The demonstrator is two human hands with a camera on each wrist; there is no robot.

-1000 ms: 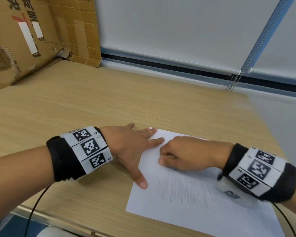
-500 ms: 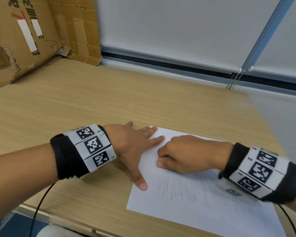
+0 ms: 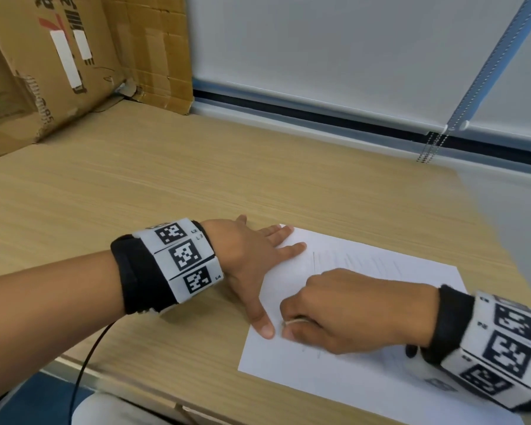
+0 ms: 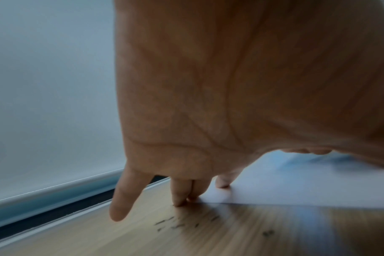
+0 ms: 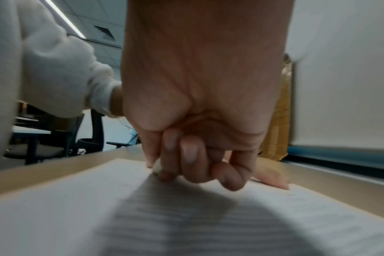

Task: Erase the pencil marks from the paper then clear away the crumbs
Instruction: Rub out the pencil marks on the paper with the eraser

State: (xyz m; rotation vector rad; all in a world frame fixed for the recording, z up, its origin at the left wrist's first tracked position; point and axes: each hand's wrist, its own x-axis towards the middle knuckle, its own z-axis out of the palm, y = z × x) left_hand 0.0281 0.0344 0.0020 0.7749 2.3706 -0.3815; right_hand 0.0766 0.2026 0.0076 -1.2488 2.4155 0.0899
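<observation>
A white sheet of paper (image 3: 365, 381) lies on the wooden table (image 3: 166, 185). My left hand (image 3: 267, 256) lies flat on the sheet's left edge, fingers straight and thumb stretched along the edge. My right hand (image 3: 288, 328) is curled and pinches a small white eraser (image 3: 293, 322) against the paper, right beside the left thumb. The right wrist view shows the eraser (image 5: 157, 167) touching the paper (image 5: 66, 199) and blurred grey pencil lines (image 5: 186, 221) on it. A faint pencil line (image 3: 314, 262) shows above the right hand. Dark eraser crumbs (image 4: 178, 224) lie on the table beyond the left fingertips (image 4: 179, 201).
A large cardboard box (image 3: 43, 72) stands at the table's back left. A window blind with a bead chain (image 3: 432, 148) runs along the far side. A black cable (image 3: 86, 357) hangs from my left wrist over the near table edge. Office chairs (image 5: 55, 147) stand behind.
My right hand has slid with the eraser towards the near left part of the paper, next to my left thumb, and now covers the pencil lines. The left hand has stayed in place.
</observation>
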